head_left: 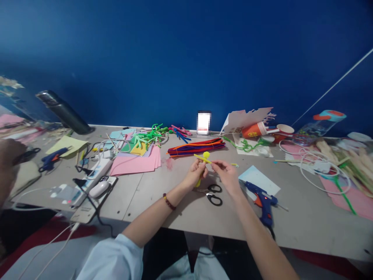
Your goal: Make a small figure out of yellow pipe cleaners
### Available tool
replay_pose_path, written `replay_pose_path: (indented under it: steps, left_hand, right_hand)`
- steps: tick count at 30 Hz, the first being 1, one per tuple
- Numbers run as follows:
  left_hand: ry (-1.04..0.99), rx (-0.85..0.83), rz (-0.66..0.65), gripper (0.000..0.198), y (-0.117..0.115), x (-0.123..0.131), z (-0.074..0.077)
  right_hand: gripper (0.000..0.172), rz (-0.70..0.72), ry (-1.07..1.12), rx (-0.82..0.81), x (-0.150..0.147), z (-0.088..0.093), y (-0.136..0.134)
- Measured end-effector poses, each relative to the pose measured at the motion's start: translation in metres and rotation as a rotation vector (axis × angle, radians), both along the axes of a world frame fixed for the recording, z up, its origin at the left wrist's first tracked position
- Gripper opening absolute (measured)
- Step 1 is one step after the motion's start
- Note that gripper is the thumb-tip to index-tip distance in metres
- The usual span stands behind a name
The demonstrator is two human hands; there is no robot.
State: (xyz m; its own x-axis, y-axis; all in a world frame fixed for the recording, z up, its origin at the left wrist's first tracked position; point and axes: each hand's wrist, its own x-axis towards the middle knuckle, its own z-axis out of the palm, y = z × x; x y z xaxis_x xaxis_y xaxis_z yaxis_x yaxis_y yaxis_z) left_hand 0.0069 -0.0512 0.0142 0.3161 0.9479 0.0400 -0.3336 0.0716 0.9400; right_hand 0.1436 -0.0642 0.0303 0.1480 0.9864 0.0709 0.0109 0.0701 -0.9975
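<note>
A person seated at a cluttered grey bench works a yellow pipe cleaner between both hands, held just above the surface near the middle of the bench. The left hand, a beaded bracelet on its wrist, is closed around the lower part of the yellow piece, while the right hand pinches its other end between thumb and fingertips. Black-handled scissors lie directly below the hands, and a blue glue gun rests to the right on a pale blue sheet. Behind the hands sit a bundle of red, orange and purple pipe cleaners, a stack of pink paper and green twisted pieces. Orange paper cups stand farther right against a deep blue wall.
</note>
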Motion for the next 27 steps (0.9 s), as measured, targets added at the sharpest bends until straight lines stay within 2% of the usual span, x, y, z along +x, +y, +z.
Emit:
replay_pose_path:
  steps: [8, 17, 27]
  left_hand:
    - [-0.028, -0.058, 0.012, 0.044, -0.0011, 0.0025, -0.0016]
    - [0.0, 0.001, 0.026, 0.038, -0.0004, 0.002, -0.0024]
    - [-0.073, -0.128, 0.136, 0.039, -0.0035, 0.0032, 0.0025]
  right_hand:
    - [0.037, -0.068, -0.112, 0.057, 0.001, -0.0037, -0.0011]
    - [0.036, -0.129, -0.262, 0.101, 0.0002, -0.0024, -0.003]
    - [0.03, -0.142, -0.292, 0.128, -0.0013, -0.0012, -0.0067]
